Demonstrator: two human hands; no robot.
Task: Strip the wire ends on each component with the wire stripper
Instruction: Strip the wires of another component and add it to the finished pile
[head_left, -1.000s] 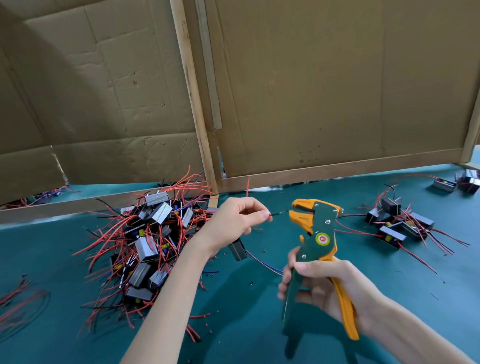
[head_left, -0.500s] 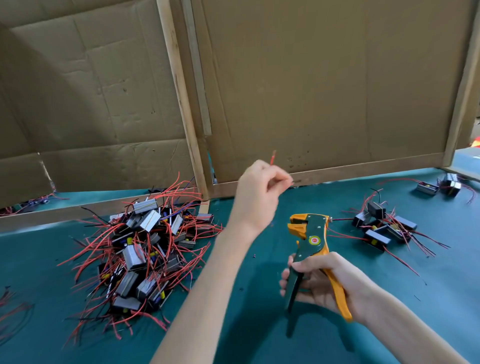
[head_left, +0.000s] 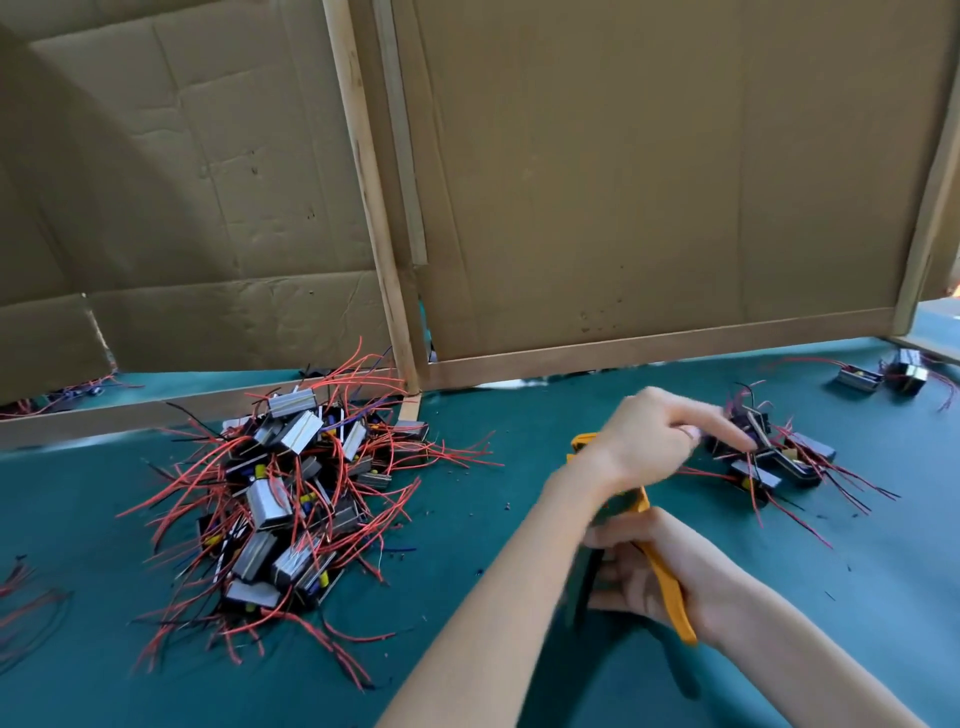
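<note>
Swung down and to the right from its raised position of half a second ago, the left hand (head_left: 655, 439) now reaches across the body to a small cluster of components (head_left: 769, 460) on the right of the green table cover (head_left: 78, 519). Its fingers (head_left: 727, 435) are stretched almost straight and blurred by motion, their tips at the cluster's near edge, with nothing visibly gripped. The left forearm crosses over the head of the wire stripper (head_left: 667, 592), hiding most of it.

Below it, the right hand (head_left: 670, 569) is wrapped around the stripper's dark and orange handles, holding the tool upright just above the cover.

A large pile of components (head_left: 291, 499), tangled in red leads, lies well apart to the left, with bare cover between it and the arms. Two more components (head_left: 883, 374) sit near the far right edge, and loose red wires (head_left: 26, 603) trail off the left edge. A cardboard screen (head_left: 649, 182) on a wooden frame (head_left: 374, 208) closes off the back of the work surface.
</note>
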